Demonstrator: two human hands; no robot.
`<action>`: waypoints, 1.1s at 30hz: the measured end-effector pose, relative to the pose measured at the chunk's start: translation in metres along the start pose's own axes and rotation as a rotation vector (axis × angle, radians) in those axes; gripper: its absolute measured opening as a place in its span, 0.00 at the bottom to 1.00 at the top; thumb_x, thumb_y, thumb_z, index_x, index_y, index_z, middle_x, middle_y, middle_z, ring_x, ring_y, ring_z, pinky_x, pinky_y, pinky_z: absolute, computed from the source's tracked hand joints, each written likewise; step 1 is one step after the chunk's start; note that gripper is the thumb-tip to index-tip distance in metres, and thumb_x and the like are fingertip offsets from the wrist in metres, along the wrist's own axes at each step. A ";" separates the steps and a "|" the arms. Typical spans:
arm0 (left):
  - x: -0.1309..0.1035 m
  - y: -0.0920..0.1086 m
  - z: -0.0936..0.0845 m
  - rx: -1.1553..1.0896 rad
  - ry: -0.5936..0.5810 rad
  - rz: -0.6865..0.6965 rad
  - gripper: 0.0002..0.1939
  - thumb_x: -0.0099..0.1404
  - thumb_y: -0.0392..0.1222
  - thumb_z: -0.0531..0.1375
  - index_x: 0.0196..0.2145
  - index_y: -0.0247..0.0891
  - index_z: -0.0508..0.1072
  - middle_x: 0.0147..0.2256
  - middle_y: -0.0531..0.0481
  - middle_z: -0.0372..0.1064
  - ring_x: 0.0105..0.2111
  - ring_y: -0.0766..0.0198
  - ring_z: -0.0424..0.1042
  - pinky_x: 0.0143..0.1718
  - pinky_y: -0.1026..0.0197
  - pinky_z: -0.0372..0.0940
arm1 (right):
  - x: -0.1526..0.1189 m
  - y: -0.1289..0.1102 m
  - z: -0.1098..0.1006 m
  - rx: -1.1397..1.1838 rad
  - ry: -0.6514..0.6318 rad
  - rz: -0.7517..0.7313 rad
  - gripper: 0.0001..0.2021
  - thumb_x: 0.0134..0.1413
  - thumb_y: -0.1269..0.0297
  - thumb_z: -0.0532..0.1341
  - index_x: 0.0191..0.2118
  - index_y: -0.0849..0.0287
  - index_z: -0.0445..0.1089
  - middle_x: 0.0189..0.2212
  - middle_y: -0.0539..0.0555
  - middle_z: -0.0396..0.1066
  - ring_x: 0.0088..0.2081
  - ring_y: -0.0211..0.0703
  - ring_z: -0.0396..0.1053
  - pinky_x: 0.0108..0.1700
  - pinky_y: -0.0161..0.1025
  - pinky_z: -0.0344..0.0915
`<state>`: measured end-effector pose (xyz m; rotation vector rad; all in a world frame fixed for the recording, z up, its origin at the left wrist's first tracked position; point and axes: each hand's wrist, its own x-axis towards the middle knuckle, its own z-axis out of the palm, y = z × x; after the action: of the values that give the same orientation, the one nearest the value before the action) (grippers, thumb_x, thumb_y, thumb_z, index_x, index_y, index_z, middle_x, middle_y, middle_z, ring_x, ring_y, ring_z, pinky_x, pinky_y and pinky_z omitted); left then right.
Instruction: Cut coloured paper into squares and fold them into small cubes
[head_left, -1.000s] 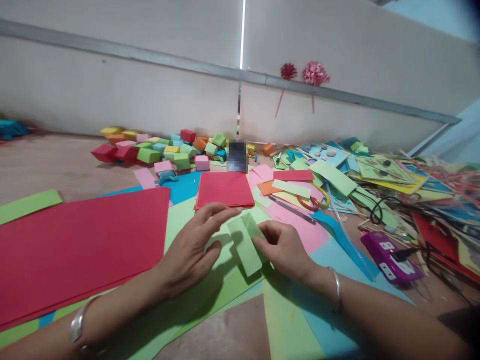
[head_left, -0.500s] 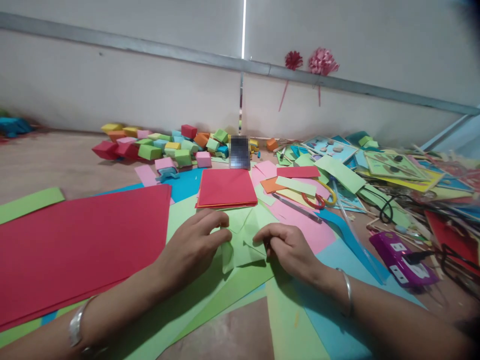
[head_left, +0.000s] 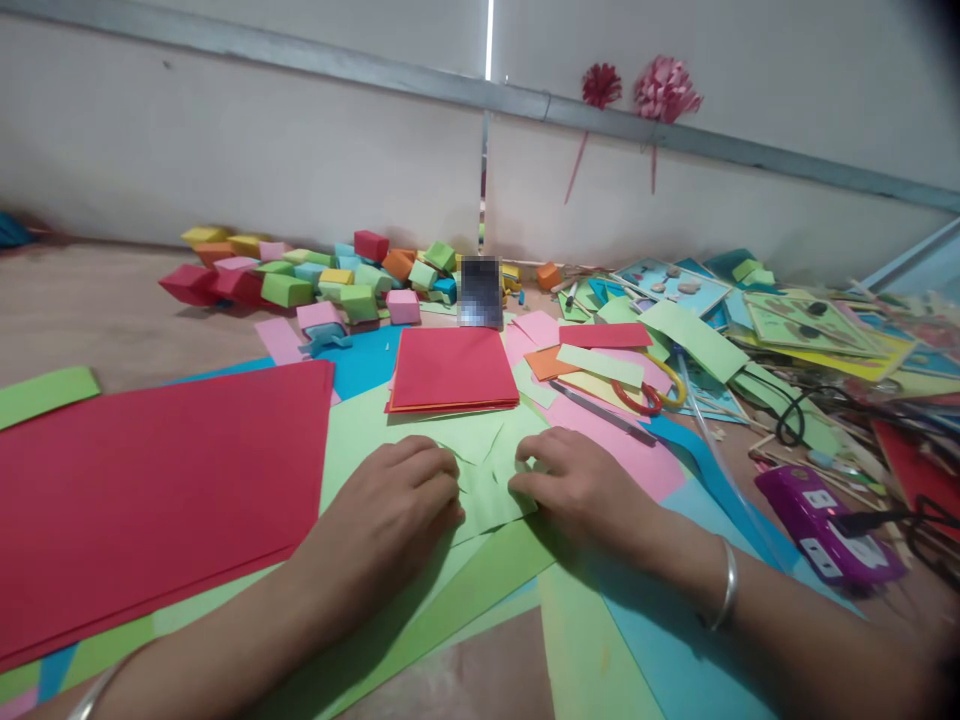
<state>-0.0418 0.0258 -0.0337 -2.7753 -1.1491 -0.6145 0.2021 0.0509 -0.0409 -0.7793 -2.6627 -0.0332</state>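
A creased piece of light green paper (head_left: 489,492) lies between my hands, on larger green sheets. My left hand (head_left: 401,505) has its fingers curled at the paper's left edge, and its fingertips are partly hidden. At the opposite edge, my right hand (head_left: 574,490) pinches the paper between bent fingers and thumb. Fold lines and small raised flaps show in the paper's middle. Just beyond it sits a stack of square red paper (head_left: 454,368) with orange edges beneath.
Large red sheets (head_left: 161,490) spread at the left. Several folded paper cubes (head_left: 361,302) lie along the wall. Scissors with red and yellow handles (head_left: 637,398), paper strips and a purple power strip (head_left: 829,525) with black cables crowd the right side.
The raised left part of the green paper now lies flatter. My right hand has turned and come onto the right edge; my left fingers have curled lower. The view has shifted slightly.
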 end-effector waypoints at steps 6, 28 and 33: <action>-0.009 0.007 0.013 -0.042 0.011 -0.068 0.12 0.68 0.49 0.59 0.33 0.38 0.73 0.38 0.44 0.73 0.39 0.53 0.70 0.38 0.53 0.67 | 0.001 0.009 -0.001 0.027 -0.092 -0.031 0.07 0.59 0.76 0.58 0.36 0.60 0.72 0.34 0.54 0.72 0.35 0.41 0.63 0.35 0.39 0.54; -0.012 0.007 0.025 0.039 0.037 0.148 0.15 0.68 0.28 0.47 0.36 0.38 0.72 0.36 0.44 0.73 0.36 0.56 0.70 0.39 0.53 0.67 | 0.001 -0.008 -0.001 0.303 0.088 0.071 0.07 0.65 0.66 0.57 0.40 0.59 0.73 0.33 0.55 0.76 0.36 0.42 0.69 0.38 0.41 0.58; -0.010 0.006 0.026 0.027 0.091 0.056 0.16 0.68 0.29 0.45 0.30 0.39 0.68 0.26 0.48 0.68 0.26 0.58 0.65 0.27 0.56 0.61 | 0.001 -0.014 0.001 0.345 0.131 0.172 0.09 0.66 0.67 0.56 0.35 0.59 0.71 0.28 0.53 0.74 0.31 0.40 0.66 0.36 0.39 0.57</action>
<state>-0.0353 0.0209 -0.0608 -2.7159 -1.0506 -0.7058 0.1933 0.0399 -0.0408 -0.8519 -2.3781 0.3944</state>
